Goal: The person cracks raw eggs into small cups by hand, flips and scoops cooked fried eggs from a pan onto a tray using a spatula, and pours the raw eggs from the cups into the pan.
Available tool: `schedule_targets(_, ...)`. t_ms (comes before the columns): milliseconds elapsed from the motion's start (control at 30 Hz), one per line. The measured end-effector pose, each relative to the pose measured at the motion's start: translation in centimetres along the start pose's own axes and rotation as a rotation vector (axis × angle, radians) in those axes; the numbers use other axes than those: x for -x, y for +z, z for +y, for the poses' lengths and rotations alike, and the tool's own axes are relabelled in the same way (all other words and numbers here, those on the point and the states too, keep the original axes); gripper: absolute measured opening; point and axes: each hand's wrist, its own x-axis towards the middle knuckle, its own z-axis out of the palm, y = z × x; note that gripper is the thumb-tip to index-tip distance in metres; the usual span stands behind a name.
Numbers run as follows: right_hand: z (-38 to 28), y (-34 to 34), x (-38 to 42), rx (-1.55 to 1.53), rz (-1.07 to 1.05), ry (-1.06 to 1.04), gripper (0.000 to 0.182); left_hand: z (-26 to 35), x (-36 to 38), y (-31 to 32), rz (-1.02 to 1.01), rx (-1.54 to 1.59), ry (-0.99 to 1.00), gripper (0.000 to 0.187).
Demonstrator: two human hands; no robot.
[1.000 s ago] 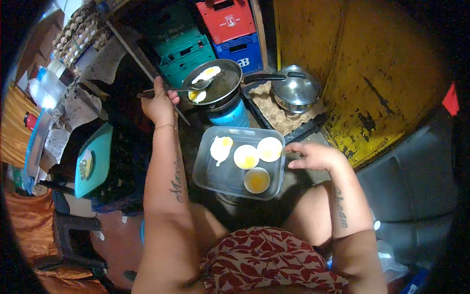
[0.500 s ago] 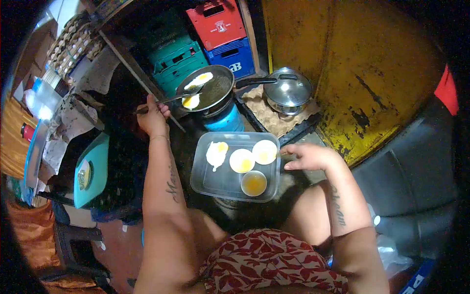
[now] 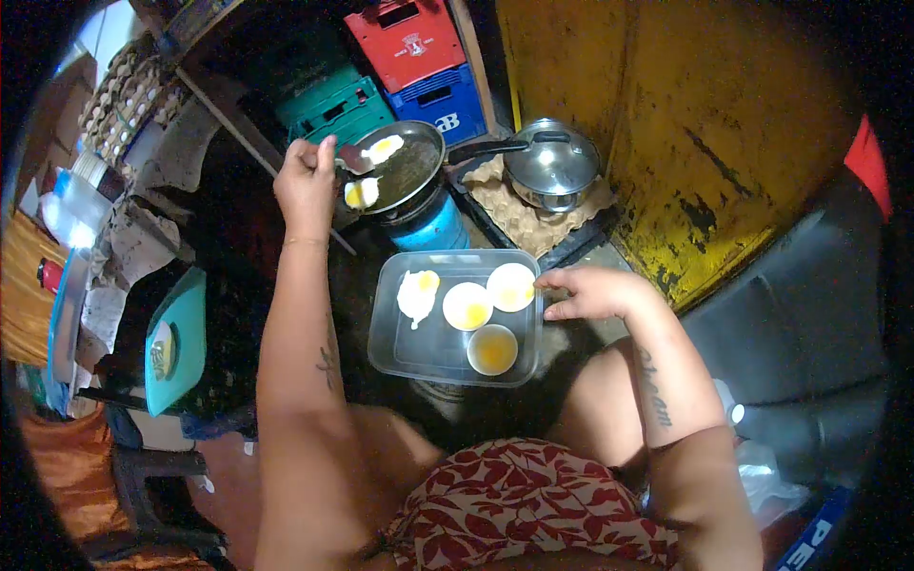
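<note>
My left hand [image 3: 309, 179] is closed round the handle of a metal spatula [image 3: 356, 160], whose blade lies at the left edge of the upper fried egg [image 3: 383, 149]. A second fried egg [image 3: 362, 193] lies lower left in the black frying pan [image 3: 415, 177], which sits on a small blue stove [image 3: 433, 226]. My right hand [image 3: 583, 292], its fingers apart, rests at the right rim of a clear plastic container [image 3: 433, 366]. Inside are a fried egg [image 3: 418, 294], two round white pieces with yellow [image 3: 467, 306] and a small bowl of yellow-brown liquid [image 3: 492, 351].
A lidded metal pot [image 3: 554, 167] stands on egg-tray cardboard [image 3: 505, 214] at the right. Behind the pan are red [image 3: 405, 48], blue and green crates. Egg trays [image 3: 124, 105] and a teal tray [image 3: 186, 352] are at the left; a yellow panel [image 3: 685, 143] rises at the right.
My left hand has moved up with the spatula, from the lower egg to the upper one. The view has shifted slightly; my right hand stays at the container's rim.
</note>
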Motion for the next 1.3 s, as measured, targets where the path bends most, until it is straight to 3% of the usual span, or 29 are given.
schedule_targets(67,0.0,0.1,-0.1,-0.007,0.006,-0.001,0.063,1.3,-0.7,0.6,-0.08,-0.209,0.256,0.034)
schedule_targets(200,-0.4,-0.2,0.2,-0.01,-0.001,0.04,0.064,3.4,-1.0,0.5,-0.225,-0.292,0.326,0.036)
schedule_targets(267,-0.1,-0.1,0.1,-0.002,0.001,0.028,0.064,2.9,-1.1,0.2,-0.171,-0.296,0.439,0.037)
schedule_targets(400,-0.6,-0.4,0.5,-0.004,0.007,0.028,0.064,1.8,-0.7,-1.3,0.009,-0.221,0.319,0.036)
schedule_targets(500,-0.5,-0.3,0.5,-0.012,0.011,0.031,0.063,1.8,0.1,-2.4,0.063,0.147,-0.053,0.036)
schedule_targets(667,-1.0,-0.3,0.4,-0.003,-0.013,0.068,0.062,-0.8,1.1,-2.5,0.137,0.215,-0.106,0.036)
schedule_targets(733,-0.9,-0.1,0.2,0.007,-0.013,0.067,0.062,-0.8,1.8,-2.2,0.153,0.421,-0.287,0.034)
schedule_targets(967,-0.6,0.1,-0.2,0.0,-0.036,0.078,0.063,-3.7,1.6,-1.9,0.285,0.593,-0.48,0.031)
schedule_targets(1300,-1.2,-0.4,0.0,0.006,-0.03,0.059,0.063,-5.6,3.1,-0.1,0.252,0.649,-0.496,0.03)
